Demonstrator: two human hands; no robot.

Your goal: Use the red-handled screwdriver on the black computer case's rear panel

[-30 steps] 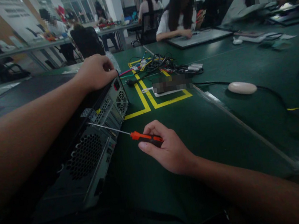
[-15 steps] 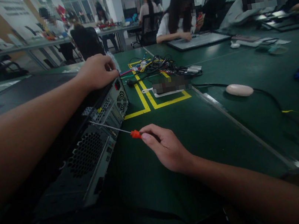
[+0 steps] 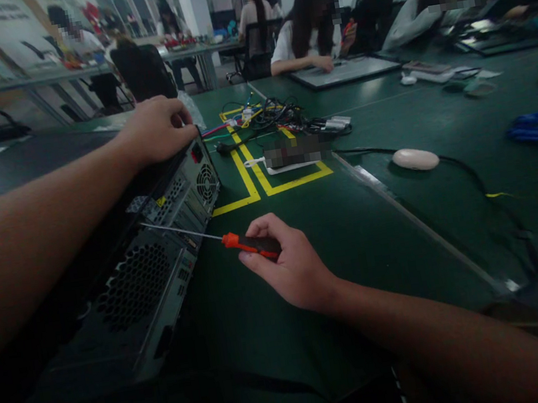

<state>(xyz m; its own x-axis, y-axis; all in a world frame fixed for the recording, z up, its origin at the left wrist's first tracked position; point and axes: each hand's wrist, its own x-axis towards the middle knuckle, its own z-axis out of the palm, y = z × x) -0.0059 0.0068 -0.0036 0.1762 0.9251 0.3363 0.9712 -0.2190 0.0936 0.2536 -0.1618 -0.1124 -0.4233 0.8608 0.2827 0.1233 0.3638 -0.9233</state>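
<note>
The right hand [image 3: 293,268] is curled closed around the orange-and-black handle of a thin steel-shafted screwdriver [image 3: 250,245]. Its tip meets the grey perforated rear panel of a black desktop computer case [image 3: 158,272] lying leftward on the green surface [image 3: 354,229]; the exact contact spot is indistinct. The left hand [image 3: 157,129] grips the case's far top edge, fingertips hidden.

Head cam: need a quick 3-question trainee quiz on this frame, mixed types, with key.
1. What does the right hand hold? A) pliers B) screwdriver C) tape roll
2. True or false: the left hand is on top of the computer case.
3. Fill in: the screwdriver's shaft points at the case's ___ panel, the one with the fan grille and ports.
Key: 1 B; 2 true; 3 rear.
</note>
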